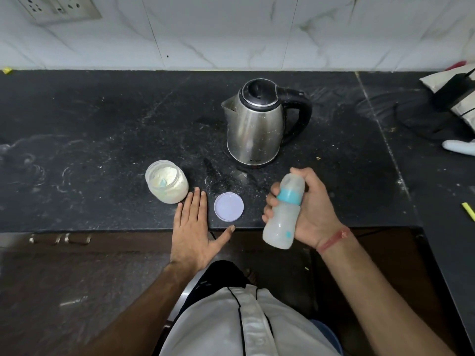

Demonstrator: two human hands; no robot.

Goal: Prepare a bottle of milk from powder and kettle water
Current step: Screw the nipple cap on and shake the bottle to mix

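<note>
**Counter edge, bottle in hand, jar open**

Lowest in frame: a white garment with dark piping point(246, 319) over the person's front, dark floor either side.

Left hand point(192, 232) lay flat at the near edge of the black counter point(102, 124), fingers straight and released, holding nothing; fingertips just beside the powder jar, thumb spread toward the lid.

Right hand point(311, 206), lower right of centre, grasped the baby bottle point(282, 211), fingers curled round its neck. A red thread point(334, 238) circled the wrist. Bottle tilted, teat end up and away; cloudy translucent body, teal collar, cap on. Its base hung out past the counter edge. Contents could not be told.

Round pale lilac lid point(228, 207) lay flat between the hands.

Powder jar point(166, 181), centre left, stood open: white powder inside, a pale blue scoop point(162, 182) partly buried.

Behind, upper centre: steel kettle point(257, 124), lid closed, black handle to the right, spout left. Counter dusted with white specks.

Right edge: dark cable point(411, 119), a black-and-white pouch point(457, 93), partly cut off.

Farthest: marbled white tiles point(231, 29), a socket plate point(59, 9) upper left.
</note>
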